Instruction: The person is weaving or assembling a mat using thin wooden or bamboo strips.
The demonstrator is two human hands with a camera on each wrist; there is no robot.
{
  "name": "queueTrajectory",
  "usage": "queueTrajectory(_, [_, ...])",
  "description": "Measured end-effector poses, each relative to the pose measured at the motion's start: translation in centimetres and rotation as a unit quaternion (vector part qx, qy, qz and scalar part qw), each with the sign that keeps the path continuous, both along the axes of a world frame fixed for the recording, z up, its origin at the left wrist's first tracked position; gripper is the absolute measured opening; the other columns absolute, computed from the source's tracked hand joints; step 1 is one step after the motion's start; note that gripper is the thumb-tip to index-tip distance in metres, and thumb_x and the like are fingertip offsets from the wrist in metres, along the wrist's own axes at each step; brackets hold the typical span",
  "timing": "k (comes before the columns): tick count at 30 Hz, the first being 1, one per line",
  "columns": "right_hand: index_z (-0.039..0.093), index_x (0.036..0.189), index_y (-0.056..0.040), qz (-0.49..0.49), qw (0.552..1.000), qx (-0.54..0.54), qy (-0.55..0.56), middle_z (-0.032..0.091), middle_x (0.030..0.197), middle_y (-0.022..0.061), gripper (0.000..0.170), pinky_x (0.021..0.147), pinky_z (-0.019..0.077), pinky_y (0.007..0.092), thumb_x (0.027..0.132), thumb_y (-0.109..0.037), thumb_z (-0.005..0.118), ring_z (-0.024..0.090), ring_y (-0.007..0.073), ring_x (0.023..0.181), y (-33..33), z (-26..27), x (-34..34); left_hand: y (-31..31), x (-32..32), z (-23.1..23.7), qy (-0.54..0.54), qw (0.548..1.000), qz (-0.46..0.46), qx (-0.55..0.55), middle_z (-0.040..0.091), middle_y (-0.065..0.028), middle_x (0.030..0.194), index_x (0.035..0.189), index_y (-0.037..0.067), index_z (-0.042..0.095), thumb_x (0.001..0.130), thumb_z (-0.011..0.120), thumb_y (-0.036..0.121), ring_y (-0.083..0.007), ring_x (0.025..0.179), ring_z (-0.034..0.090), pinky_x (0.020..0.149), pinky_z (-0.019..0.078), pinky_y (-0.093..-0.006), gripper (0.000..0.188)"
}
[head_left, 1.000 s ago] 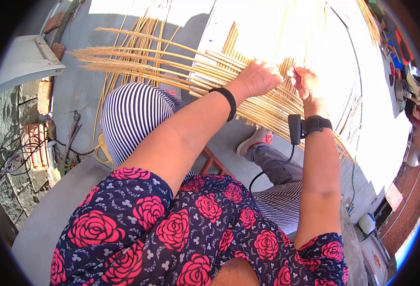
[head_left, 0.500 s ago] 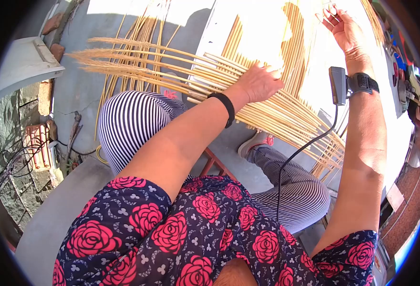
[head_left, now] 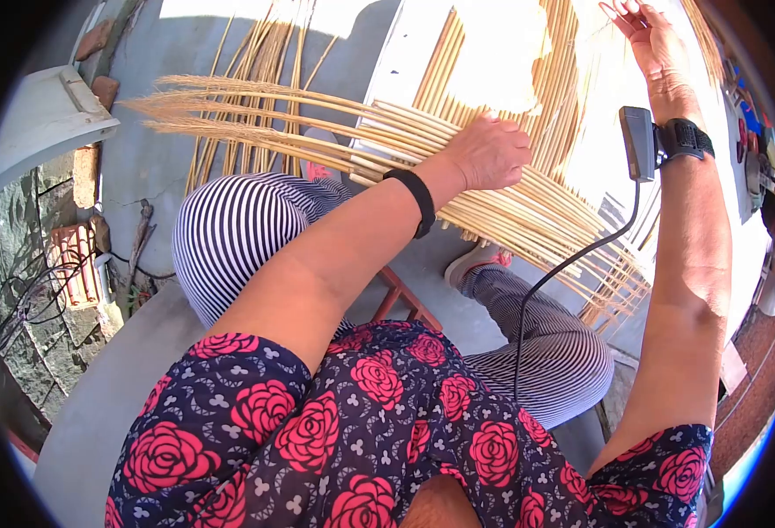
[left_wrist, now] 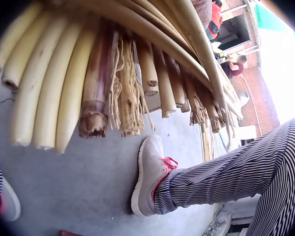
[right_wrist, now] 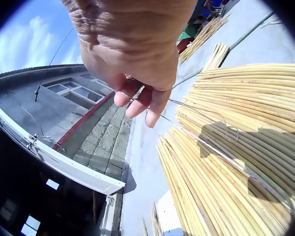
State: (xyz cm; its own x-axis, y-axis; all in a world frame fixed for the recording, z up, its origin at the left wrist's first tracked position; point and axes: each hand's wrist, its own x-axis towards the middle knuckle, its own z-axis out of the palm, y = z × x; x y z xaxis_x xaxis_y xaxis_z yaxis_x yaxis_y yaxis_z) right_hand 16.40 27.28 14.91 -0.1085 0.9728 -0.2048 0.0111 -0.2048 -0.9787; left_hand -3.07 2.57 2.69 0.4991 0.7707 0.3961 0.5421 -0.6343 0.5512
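Observation:
Long pale stalks lie crossed in a woven layer over more stalks running away from the person. My left hand grips the crossed stalks near their middle, its fingers curled over them. Cut stalk ends hang close below the left wrist camera. Raised at the upper right, my right hand is away from the stalks. In the right wrist view, the right hand pinches a thin cord in its curled fingers, and the cord runs down across the stalks.
Feathery stalk tips reach left over a loose pile of stalks on the floor. A shoe and striped trouser legs are below the stalks. A black cable hangs from the right wrist camera.
My right hand has moved from beside the left hand up and to the right, away from the stalks. My left hand has stayed on the stalks, almost in place.

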Motion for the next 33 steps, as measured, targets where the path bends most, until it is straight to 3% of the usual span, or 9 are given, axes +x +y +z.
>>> queueTrajectory(6, [0.060, 0.107, -0.0006, 0.012, 1.000, 0.004, -0.018, 0.063, 0.103, 0.0127, 0.026, 0.096, 0.0464, 0.0443, 0.096, -0.021, 0.049, 0.061, 0.0234, 0.100, 0.3, 0.6, -0.1, -0.2, 0.1, -0.1, 0.003, 1.000, -0.006, -0.002, 0.051, 0.0006, 0.072, 0.066, 0.014, 0.057, 0.072, 0.061, 0.020, -0.0173, 0.076, 0.055, 0.071, 0.0420, -0.0370, 0.009])
queueTrajectory(12, [0.060, 0.107, -0.0008, 0.016, 0.999, -0.001, -0.036, 0.063, 0.103, 0.0124, 0.026, 0.096, 0.0467, 0.0434, 0.096, -0.022, 0.050, 0.061, 0.0229, 0.099, -2.1, 0.3, 0.3, -0.5, 0.0, 0.5, 0.087, 0.996, -0.021, 0.009, 0.058, -0.0012, 0.085, 0.071, 0.013, 0.063, 0.076, 0.062, 0.025, -0.0197, 0.088, 0.058, 0.076, 0.0434, -0.0400, 0.012])
queueTrajectory(15, [0.060, 0.107, -0.0009, 0.018, 0.999, 0.005, -0.039, 0.064, 0.103, 0.0123, 0.026, 0.096, 0.0469, 0.0429, 0.096, -0.022, 0.050, 0.061, 0.0227, 0.099, -3.2, 0.3, 0.6, -1.1, -0.1, 0.5, 0.115, 0.993, 0.014, 0.019, 0.060, -0.0025, 0.089, 0.081, 0.012, 0.063, 0.078, 0.061, 0.026, -0.0212, 0.090, 0.057, 0.080, 0.0421, -0.0408, 0.014])
queueTrajectory(18, [0.061, 0.107, -0.0009, 0.022, 0.999, 0.008, -0.041, 0.064, 0.103, 0.0121, 0.027, 0.095, 0.0470, 0.0424, 0.095, -0.023, 0.050, 0.062, 0.0225, 0.099, -4.1, 0.4, 0.3, -1.8, -0.3, 1.0, 0.137, 0.990, 0.020, -0.030, 0.058, -0.0048, 0.101, 0.108, 0.011, 0.057, 0.082, 0.061, 0.027, -0.0217, 0.100, 0.054, 0.089, 0.0384, -0.0402, 0.030])
queueTrajectory(21, [0.061, 0.107, -0.0010, 0.024, 0.999, 0.011, -0.041, 0.064, 0.103, 0.0119, 0.027, 0.095, 0.0472, 0.0419, 0.095, -0.023, 0.051, 0.062, 0.0223, 0.099, -4.9, 0.3, 0.3, -2.6, 0.0, 0.5, 0.109, 0.991, 0.050, 0.052, 0.055, -0.0092, 0.114, 0.118, 0.007, 0.052, 0.084, 0.059, 0.030, -0.0239, 0.114, 0.048, 0.098, 0.0345, -0.0411, 0.042])
queueTrajectory(27, [0.061, 0.107, -0.0012, 0.027, 0.999, 0.017, -0.040, 0.064, 0.102, 0.0116, 0.027, 0.095, 0.0475, 0.0410, 0.095, -0.024, 0.052, 0.062, 0.0218, 0.098, -6.2, -0.1, -1.0, -5.7, 1.1, 1.7, 0.172, 0.984, 0.050, -0.009, 0.044, -0.0146, 0.133, 0.128, 0.002, 0.047, 0.087, 0.054, 0.040, -0.0286, 0.127, 0.038, 0.107, 0.0264, -0.0448, 0.056])
queueTrajectory(28, [0.061, 0.107, -0.0012, 0.028, 0.999, 0.004, -0.038, 0.064, 0.102, 0.0116, 0.027, 0.095, 0.0476, 0.0408, 0.095, -0.024, 0.052, 0.062, 0.0218, 0.098, -4.9, -3.4, -0.6, -5.2, 1.1, -1.4, 0.188, 0.980, 0.049, -0.038, 0.043, -0.0151, 0.135, 0.129, 0.002, 0.046, 0.088, 0.053, 0.042, -0.0293, 0.129, 0.037, 0.108, 0.0253, -0.0454, 0.058])
queueTrajectory(33, [0.061, 0.107, -0.0014, 0.038, 0.998, 0.011, -0.046, 0.064, 0.102, 0.0113, 0.028, 0.094, 0.0478, 0.0400, 0.095, -0.025, 0.053, 0.062, 0.0214, 0.098, -5.0, -3.4, -0.6, -5.7, -0.6, -2.7, 0.214, 0.975, 0.035, -0.048, 0.030, -0.0136, 0.147, 0.140, 0.004, 0.034, 0.090, 0.044, 0.052, -0.0289, 0.138, 0.024, 0.112, 0.0168, -0.0470, 0.069])
